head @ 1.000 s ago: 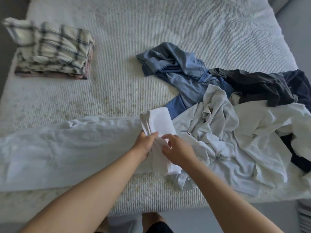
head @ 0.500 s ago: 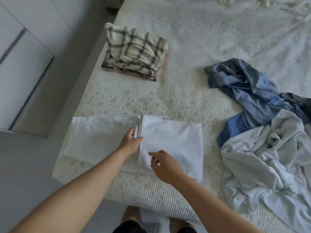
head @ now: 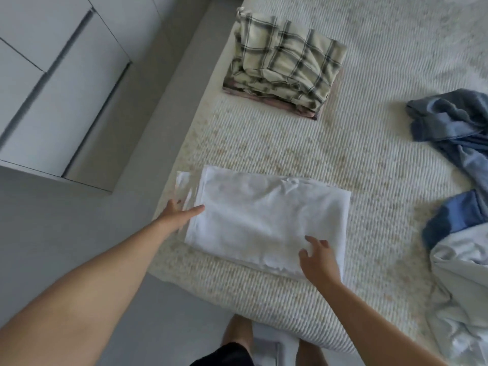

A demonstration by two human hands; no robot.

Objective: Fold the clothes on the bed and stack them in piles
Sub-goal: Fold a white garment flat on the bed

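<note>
1. White garment (head: 266, 223) folded to a flat rectangle, lower centre of frame, on the ribbed bed cover (head: 369, 159) near the bed's lower-left corner; a thin strip of it pokes out at the left edge, blurred.
2. Left hand (head: 177, 213) at the garment's left edge, fingers straight, index tip touching the fabric — released, grasping nothing.
3. Right hand (head: 318, 256) over the lower-right corner, fingers loosely spread, nothing gripped; contact with the cloth unclear.
4. Plaid stack (head: 285, 62) upper centre, well apart from the white piece.
5. Unfolded blue clothes (head: 454, 128) and pale shirt (head: 464, 281) at the right edge.
6. Handling, judged: light, soft, limp — likely to sag and unfold if lifted by one corner. Best taken from both short sides, palms slid under, kept flat.
</note>
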